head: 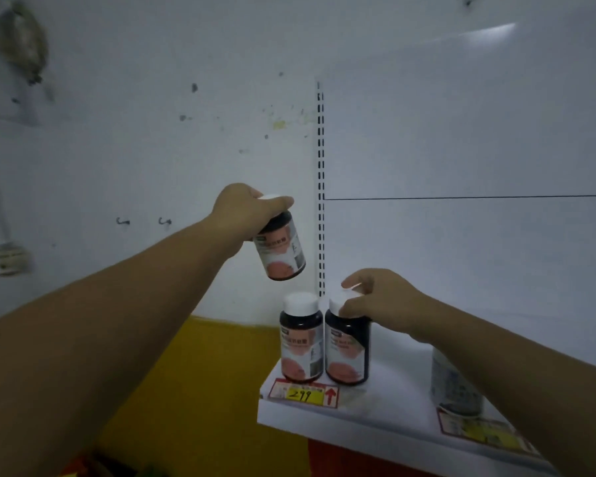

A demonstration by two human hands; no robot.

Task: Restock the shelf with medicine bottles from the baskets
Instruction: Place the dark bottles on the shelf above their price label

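The left hand (245,215) clasps a dark medicine bottle (283,246) by its white cap, fingers wrapped over the top, so the bottle hangs tilted below the grip, in the air above the shelf's (386,404) left end. The right hand (379,301) grips the white cap of a second bottle (346,346), which stands upright on the shelf near its front left corner. A third bottle (301,339) stands touching it on the left, just behind a yellow price tag (303,394) on the front edge. A pale container (456,387) stands further right, partly hidden by the right forearm.
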